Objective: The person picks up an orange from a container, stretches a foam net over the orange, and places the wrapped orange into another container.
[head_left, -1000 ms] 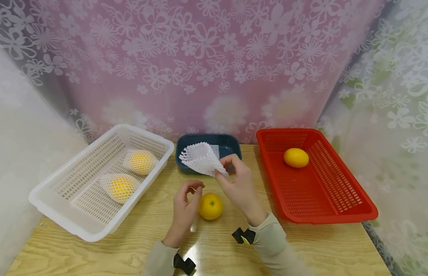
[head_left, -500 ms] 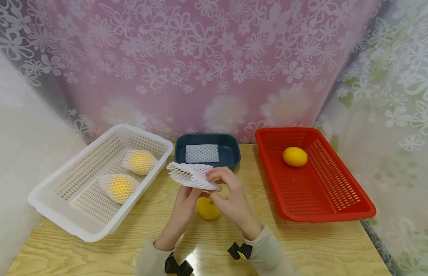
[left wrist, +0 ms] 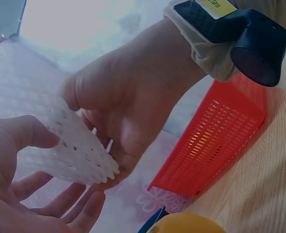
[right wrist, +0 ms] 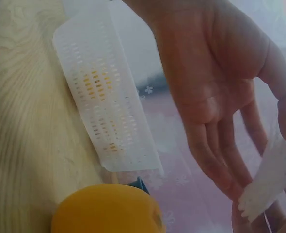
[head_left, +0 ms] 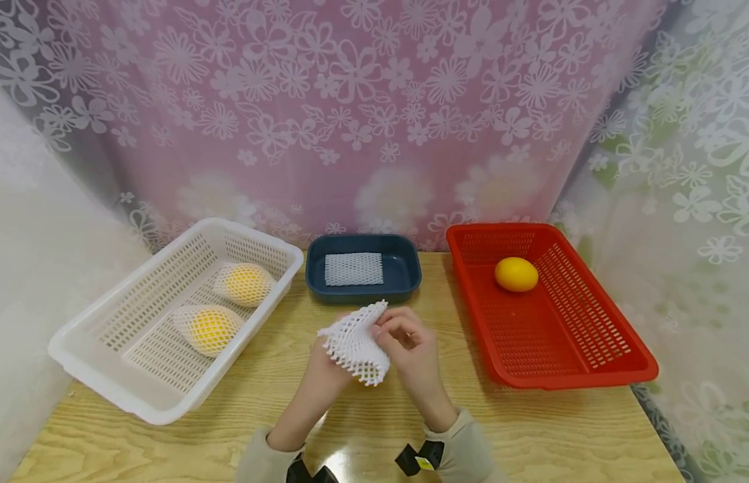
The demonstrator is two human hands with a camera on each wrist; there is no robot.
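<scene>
Both hands hold a white foam fruit net (head_left: 357, 343) over the table, its lattice ends frayed and spread. My right hand (head_left: 418, 359) pinches the net's upper right edge between thumb and fingers. From below and behind, my left hand (head_left: 322, 379) grips the same net, its fingers mostly covered in the head view. The left wrist view shows the left thumb (left wrist: 36, 133) over the net and fingers beneath it. A round yellow-orange fruit (right wrist: 106, 208) sits on the table close below the hands; in the head view the net and hands hide it.
A white basket (head_left: 102, 376) on the left holds two netted yellow fruits (head_left: 214, 329). At the back, a dark blue tray (head_left: 404, 268) contains a flat foam net (head_left: 353, 268). The red basket (head_left: 567, 382) on the right holds one bare yellow fruit (head_left: 516, 274).
The net has come down toward the person from over the blue tray and turned, now covering the round fruit in the head view. My left hand has taken hold of it too.
</scene>
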